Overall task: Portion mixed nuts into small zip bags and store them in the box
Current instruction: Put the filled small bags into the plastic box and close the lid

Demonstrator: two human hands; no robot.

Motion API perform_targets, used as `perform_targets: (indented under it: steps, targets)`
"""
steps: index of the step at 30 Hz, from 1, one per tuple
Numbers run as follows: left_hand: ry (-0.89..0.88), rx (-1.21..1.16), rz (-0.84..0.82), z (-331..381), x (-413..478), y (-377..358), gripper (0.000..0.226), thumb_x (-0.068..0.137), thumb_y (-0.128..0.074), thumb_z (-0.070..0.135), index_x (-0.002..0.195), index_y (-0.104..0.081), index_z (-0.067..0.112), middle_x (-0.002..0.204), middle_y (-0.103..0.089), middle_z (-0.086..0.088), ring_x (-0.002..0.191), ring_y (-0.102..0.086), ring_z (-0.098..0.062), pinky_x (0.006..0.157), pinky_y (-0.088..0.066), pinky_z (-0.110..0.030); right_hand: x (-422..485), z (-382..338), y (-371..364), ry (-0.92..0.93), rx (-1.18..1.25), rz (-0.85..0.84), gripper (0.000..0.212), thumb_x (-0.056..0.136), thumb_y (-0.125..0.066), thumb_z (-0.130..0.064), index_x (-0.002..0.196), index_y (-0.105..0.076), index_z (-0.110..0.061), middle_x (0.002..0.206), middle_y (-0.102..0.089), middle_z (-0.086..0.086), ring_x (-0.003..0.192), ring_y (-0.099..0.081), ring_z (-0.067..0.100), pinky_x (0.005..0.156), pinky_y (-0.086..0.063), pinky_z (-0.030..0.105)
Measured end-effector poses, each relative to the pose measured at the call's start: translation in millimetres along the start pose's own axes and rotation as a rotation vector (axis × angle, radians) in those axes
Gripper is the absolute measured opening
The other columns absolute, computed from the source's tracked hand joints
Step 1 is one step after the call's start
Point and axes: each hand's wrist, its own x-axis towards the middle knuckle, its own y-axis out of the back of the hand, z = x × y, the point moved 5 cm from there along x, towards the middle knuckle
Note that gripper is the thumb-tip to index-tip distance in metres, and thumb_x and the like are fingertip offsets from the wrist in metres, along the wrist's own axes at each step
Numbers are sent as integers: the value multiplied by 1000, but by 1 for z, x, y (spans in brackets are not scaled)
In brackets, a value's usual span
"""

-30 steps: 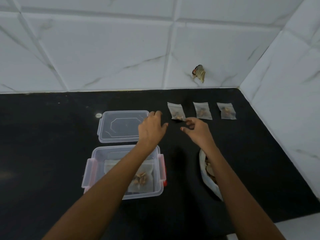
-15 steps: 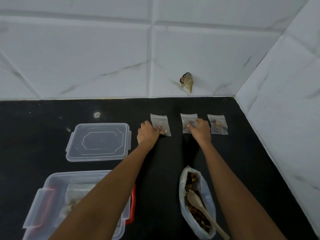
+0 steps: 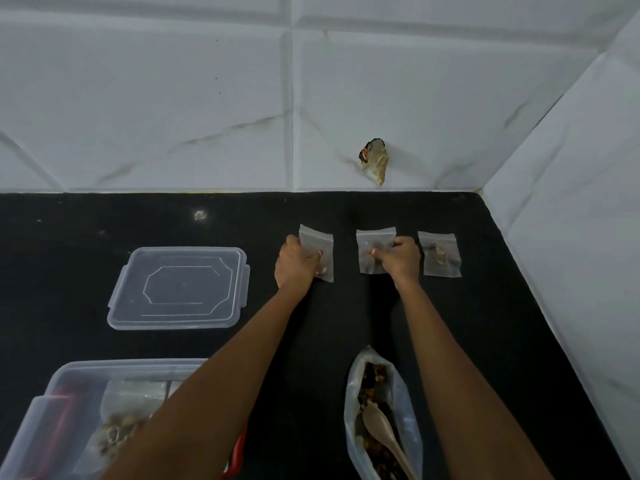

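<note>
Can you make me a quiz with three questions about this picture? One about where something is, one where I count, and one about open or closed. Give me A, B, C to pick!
1. Where is the pale wooden spoon?
A. on the floor
B. inside the big clear bag of mixed nuts
C. in a cup

2. How many small clear zip bags lie in a row on the black counter?
A. five
B. two
C. three

3. How is the clear plastic box?
A. open, its clear plastic lid flat on the counter apart from it
B. shut with the lid on
C. upside down

Answers:
B, the spoon's bowl rests on the nuts in the bag.
C, the left hand grips one, the right hand grips the next, and the third lies untouched.
A, filled bags show inside the box with nothing covering them.
</note>
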Motion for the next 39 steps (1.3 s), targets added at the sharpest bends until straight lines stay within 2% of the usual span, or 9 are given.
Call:
perform_targets:
  steps: [3,7,12,17,22,27,32,36,39]
  targets:
    - [23,-128,-2,-4,-2,3,39,85,-64,25,116,-46,7,121,-55,-11,109,-56,-27,90,-46,-37,-6,-2,2,-16,113,-33,45,71,-77,-10,106,-50,-12,112,-55,6,97,-58,20,84,-52,37]
    - [88,-353,-57,-8,-8,11,40,85,-66,19,117,-46,6,121,-55,-14,109,-57,-27,92,-50,-43,-23,-3,8,-29,257,-65,45,73,-75,-3,112,-52,-4,110,-58,9,91,-55,14,75,-46,26]
    - [127,-548,-147,-6,-32,31,39,85,-64,14,118,-44,8,115,-52,-9,97,-57,-20,71,-55,-30,-57,-14,19,-13,365,-101,51,75,-74,-7,119,-48,-6,111,-55,6,93,-54,14,71,-45,21]
    - [59,-536,-160,-13,-69,66,42,86,-64,17,120,-43,7,112,-51,-6,98,-56,-18,61,-52,-23,-107,-26,35,60,380,-133,54,77,-73,-11,123,-46,-9,106,-54,2,83,-55,6,58,-41,14]
    - [2,-461,-188,-39,-109,108,37,87,-62,18,118,-45,9,110,-55,-3,94,-56,-13,54,-49,-19,-170,-33,41,58,420,-172,55,76,-73,-12,123,-45,-13,104,-56,-1,84,-57,6,60,-44,18]
    - [39,-436,-183,-78,-145,153,40,85,-64,22,119,-46,11,113,-58,-7,100,-61,-19,67,-53,-24,-234,-37,27,48,428,-225,61,75,-74,-14,127,-41,-17,110,-60,2,94,-60,13,64,-47,21]
    - [67,-385,-160,-125,-170,194,40,81,-69,27,113,-48,16,107,-63,-6,96,-64,-21,86,-53,-45,-297,-38,-6,36,371,-290,65,76,-73,-14,129,-37,-22,107,-60,-1,88,-60,8,63,-46,21]
    - [49,-362,-109,-153,-185,222,42,84,-66,19,120,-45,12,107,-60,-7,91,-64,-19,78,-55,-34,-336,-39,-38,66,336,-380,61,78,-71,-13,128,-37,-21,98,-63,-3,78,-61,2,54,-47,18]
    - [11,-213,-85,-167,-188,235,53,84,-66,23,128,-41,12,120,-53,-8,103,-59,-23,87,-52,-38,-355,-37,-63,115,274,-379,58,79,-71,-16,126,-38,-19,93,-60,-8,75,-59,0,56,-50,17]
